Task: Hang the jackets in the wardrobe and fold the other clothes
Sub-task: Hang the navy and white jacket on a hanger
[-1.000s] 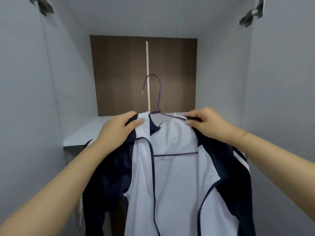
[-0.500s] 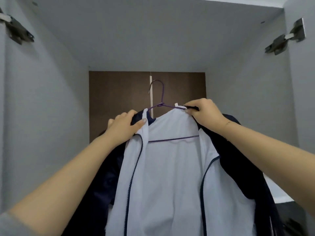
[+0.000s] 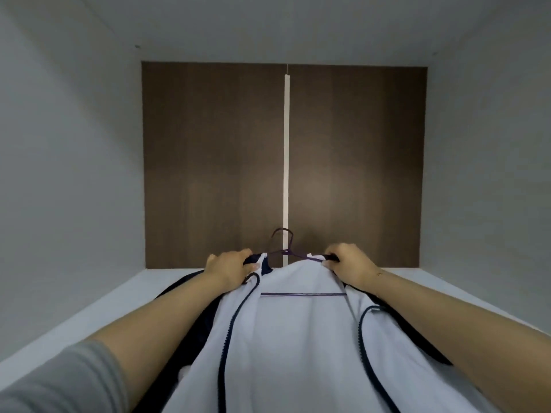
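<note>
A navy jacket with a white lining (image 3: 298, 338) hangs open on a purple wire hanger (image 3: 283, 242) inside the wardrobe. My left hand (image 3: 229, 265) grips the jacket's left shoulder at the collar. My right hand (image 3: 347, 263) grips the right shoulder over the hanger's arm. The hanger's hook points up in front of the brown back panel (image 3: 214, 162); its crossbar shows across the lining. No rail is visible.
Grey wardrobe side walls (image 3: 68, 174) close in on both sides, and a grey top panel (image 3: 283, 25) lies overhead. A pale shelf surface (image 3: 98, 305) runs along the bottom of the compartment under my arms.
The view has moved deeper into the wardrobe and the door hinges have left the frame. Both hands keep their grip on the jacket's shoulders, now lower in view and further in.
</note>
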